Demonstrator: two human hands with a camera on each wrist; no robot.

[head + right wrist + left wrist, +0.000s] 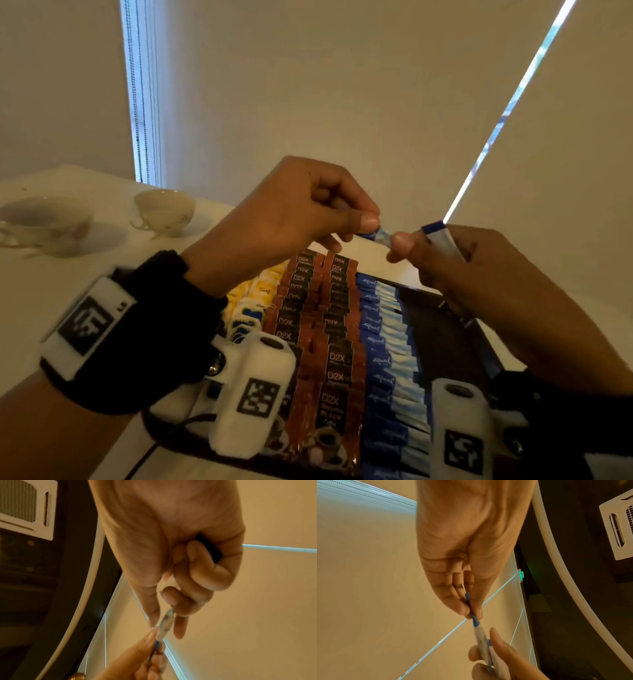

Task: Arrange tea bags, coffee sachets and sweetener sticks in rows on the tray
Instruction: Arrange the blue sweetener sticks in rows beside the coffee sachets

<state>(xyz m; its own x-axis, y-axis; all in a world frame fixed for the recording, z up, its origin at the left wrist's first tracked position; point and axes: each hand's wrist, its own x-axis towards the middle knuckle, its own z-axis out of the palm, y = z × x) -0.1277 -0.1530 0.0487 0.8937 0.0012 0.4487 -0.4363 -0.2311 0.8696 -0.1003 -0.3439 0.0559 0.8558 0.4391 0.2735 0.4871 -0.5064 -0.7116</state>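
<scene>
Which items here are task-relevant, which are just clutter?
Job:
sweetener stick, pinched by left hand and right hand
sweetener row
coffee sachets
tea bags
tray

Lying about:
two cups

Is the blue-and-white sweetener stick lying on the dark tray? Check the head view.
No, the blue-and-white sweetener stick is held above the dark tray, pinched between the left hand and right hand.

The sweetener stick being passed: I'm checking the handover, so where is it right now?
In the head view the sweetener stick hangs in the air above the tray's far end, pinched between the left hand and the right hand.
</scene>
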